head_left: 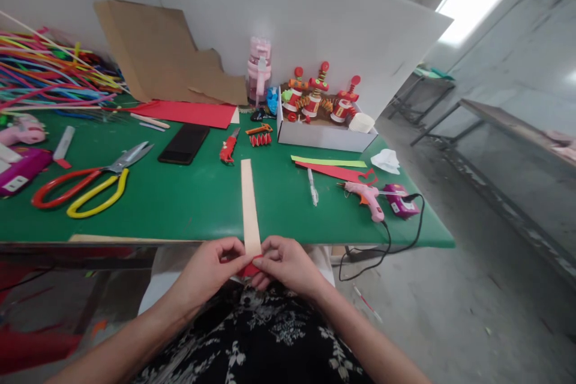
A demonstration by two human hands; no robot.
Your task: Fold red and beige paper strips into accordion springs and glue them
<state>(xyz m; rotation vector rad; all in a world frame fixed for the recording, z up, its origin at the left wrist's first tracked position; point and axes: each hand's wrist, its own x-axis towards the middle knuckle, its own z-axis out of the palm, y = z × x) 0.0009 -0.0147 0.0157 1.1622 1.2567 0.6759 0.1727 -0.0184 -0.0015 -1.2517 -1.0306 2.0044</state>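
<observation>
Near end of the strip (pixel 249 204) half hidden: left hand (pixel 209 269) and right hand (pixel 288 265) fingers pinch its red fold; rest pale, straight.

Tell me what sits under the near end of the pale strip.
A red paper piece shows under the strip, pinched by the left hand and right hand. The hands and strip cover most of it, so its shape cannot be told.
</observation>
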